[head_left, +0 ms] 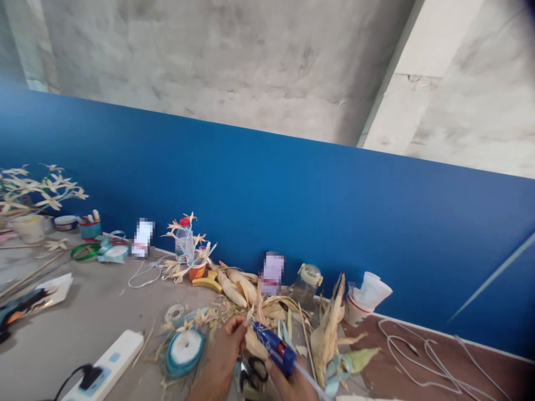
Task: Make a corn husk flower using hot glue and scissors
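Observation:
A blue hot glue gun [273,346] is gripped in my right hand [290,381], its nozzle pointing up and left. A clear glue stick [310,380] sticks out of its back end. My left hand [229,345] is closed in a pinch just left of the nozzle. A pale sliver shows by its fingertips, but what the fingers hold is too small to make out. Black-handled scissors [253,372] lie between my hands. Left of my left hand rests a roll of blue ribbon [185,352]. Dried corn husks [234,287] are heaped behind my hands.
A white power strip [111,367] lies front left, near another dark glue gun [20,309]. Along the blue partition [267,189] stand husk flowers [186,245], two phones, a lidded jar [308,281] and paper cups [361,303]. White cables [430,353] loop at right.

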Tool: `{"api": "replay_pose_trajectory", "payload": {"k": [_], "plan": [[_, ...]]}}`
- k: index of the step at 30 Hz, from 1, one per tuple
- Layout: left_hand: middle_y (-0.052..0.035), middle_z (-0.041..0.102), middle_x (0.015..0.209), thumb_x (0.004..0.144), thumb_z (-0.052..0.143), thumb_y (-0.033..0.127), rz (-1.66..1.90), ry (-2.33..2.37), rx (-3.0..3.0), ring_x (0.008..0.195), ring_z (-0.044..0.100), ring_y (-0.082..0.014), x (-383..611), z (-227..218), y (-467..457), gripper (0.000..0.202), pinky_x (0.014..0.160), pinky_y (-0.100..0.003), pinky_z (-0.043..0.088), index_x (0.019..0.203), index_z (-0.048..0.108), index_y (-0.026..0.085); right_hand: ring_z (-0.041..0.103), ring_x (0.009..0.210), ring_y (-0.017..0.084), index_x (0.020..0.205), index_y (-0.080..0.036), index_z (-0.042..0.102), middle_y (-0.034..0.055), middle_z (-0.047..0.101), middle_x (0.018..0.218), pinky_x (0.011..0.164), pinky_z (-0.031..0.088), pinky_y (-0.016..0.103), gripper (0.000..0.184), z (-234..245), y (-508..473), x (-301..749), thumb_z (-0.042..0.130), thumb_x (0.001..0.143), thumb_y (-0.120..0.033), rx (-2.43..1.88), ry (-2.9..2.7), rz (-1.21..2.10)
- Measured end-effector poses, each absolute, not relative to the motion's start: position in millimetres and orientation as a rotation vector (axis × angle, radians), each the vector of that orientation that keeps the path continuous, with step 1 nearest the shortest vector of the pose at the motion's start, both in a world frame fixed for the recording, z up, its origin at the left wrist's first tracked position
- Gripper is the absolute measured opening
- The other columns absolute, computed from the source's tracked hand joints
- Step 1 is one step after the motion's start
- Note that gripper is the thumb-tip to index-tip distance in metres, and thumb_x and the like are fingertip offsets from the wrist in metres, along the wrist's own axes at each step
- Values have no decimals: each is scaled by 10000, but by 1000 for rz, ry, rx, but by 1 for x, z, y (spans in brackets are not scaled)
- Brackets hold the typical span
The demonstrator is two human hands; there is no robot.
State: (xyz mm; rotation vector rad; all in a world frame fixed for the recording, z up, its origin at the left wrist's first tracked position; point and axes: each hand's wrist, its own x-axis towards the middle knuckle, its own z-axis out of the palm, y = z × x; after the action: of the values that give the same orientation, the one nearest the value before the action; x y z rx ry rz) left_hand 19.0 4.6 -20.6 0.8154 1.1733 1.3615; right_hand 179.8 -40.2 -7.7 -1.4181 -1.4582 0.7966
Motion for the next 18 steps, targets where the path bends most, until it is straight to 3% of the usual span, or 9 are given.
{"api": "replay_pose_trajectory", "payload": {"k": [4, 10, 13, 18], "plan": [[88, 399, 438, 625, 689, 568, 1394, 1140, 869, 391, 314, -74, 20, -15, 2, 408, 416, -213, 200, 635, 555, 183, 664, 877, 319, 885, -168, 719, 137, 720, 897, 816, 523, 398, 491, -9, -40, 178, 631, 663, -597, -1434, -1467, 740], [84, 391, 435, 658, 655, 569, 1375, 1198, 908, 404, 321, -84, 21, -13, -1, 395, 418, -212, 217, 641, 564, 185, 644, 655, 272, 832, -160, 739, 102, 704, 682, 688, 537, 371, 486, 4, -38, 172, 585, 709, -604, -1326, -1554, 747], [82, 390, 439, 657, 650, 576, 1379, 1212, 929, 405, 324, -85, 21, -10, -2, 398, 415, -213, 226, 637, 562, 188, 649, 677, 271, 902, -162, 737, 108, 720, 728, 694, 539, 354, 525, 12, -40, 169, 578, 707, -623, -1311, -1518, 737], [80, 385, 428, 615, 667, 589, 1371, 1222, 922, 398, 328, -90, 21, -2, -3, 409, 410, -220, 244, 618, 569, 192, 656, 697, 264, 818, -189, 731, 91, 723, 730, 681, 538, 325, 447, 17, -45, 164, 577, 718, -597, -1337, -1508, 752]]}}
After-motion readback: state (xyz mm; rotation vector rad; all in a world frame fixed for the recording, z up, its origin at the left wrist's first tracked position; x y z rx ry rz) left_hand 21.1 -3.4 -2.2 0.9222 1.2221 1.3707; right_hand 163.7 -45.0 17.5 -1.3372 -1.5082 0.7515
